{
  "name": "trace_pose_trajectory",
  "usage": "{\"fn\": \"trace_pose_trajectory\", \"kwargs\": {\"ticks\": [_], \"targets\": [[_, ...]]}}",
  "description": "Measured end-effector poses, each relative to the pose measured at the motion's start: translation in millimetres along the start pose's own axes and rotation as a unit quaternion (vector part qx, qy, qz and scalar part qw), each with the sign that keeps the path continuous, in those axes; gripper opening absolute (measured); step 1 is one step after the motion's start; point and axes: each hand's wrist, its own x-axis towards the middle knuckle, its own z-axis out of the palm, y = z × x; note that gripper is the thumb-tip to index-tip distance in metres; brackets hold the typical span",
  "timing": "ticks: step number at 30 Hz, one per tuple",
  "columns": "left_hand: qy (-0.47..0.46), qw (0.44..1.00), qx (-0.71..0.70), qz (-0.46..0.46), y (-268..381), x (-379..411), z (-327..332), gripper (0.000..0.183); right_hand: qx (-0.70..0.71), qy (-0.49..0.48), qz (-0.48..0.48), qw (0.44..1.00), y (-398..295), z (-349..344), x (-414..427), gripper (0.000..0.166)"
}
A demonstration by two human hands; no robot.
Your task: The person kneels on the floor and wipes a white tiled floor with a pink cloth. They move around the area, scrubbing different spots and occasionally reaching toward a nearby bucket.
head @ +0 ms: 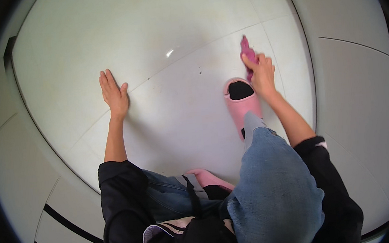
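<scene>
My right hand point(262, 74) is closed around a crumpled pink cloth point(251, 54) on the pale tiled floor point(180, 122), just beyond and right of my pink slipper point(242, 108). One end of the cloth sticks out past my fingers, away from me. My left hand point(114, 93) is on the left with its fingers straight, the thumb apart and nothing in it; it looks laid flat on the floor. A few small dark specks point(200, 72) lie on the floor between my hands.
White cabinet fronts point(350, 80) stand along the right side, and more pale fronts with black strips point(73, 225) along the left. My other pink slipper point(208, 178) is tucked near my body, by my folded leg. My raised knee point(276, 183) fills the lower right.
</scene>
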Motion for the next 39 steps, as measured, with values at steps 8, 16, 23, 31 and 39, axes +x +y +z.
{"fn": "trace_pose_trajectory", "kwargs": {"ticks": [8, 16, 23, 31, 39], "targets": [[-0.012, 1.000, -0.017, -0.006, 3.5, 2.1, -5.6, 0.070, 0.013, 0.090, -0.011, 0.996, 5.2, 7.9, -2.3, 0.050], [0.009, 1.000, 0.010, -0.003, 1.4, -1.3, 0.6, 0.071, -0.016, 0.112, 0.007, 0.994, 8.6, 16.4, 24.7, 0.050], [0.007, 1.000, 0.009, -0.004, -0.4, -0.6, 0.9, 0.070, 0.020, 0.043, -0.002, 0.999, 20.0, 29.9, -16.8, 0.054], [0.016, 1.000, 0.005, 0.019, 1.2, 0.7, -1.3, 0.068, 0.001, 0.110, 0.065, 0.992, 40.7, 15.0, 18.3, 0.053], [0.022, 1.000, 0.014, 0.014, 3.5, -4.1, 1.5, 0.068, -0.002, 0.175, -0.080, 0.981, 59.5, 35.8, -32.2, 0.061]]}}
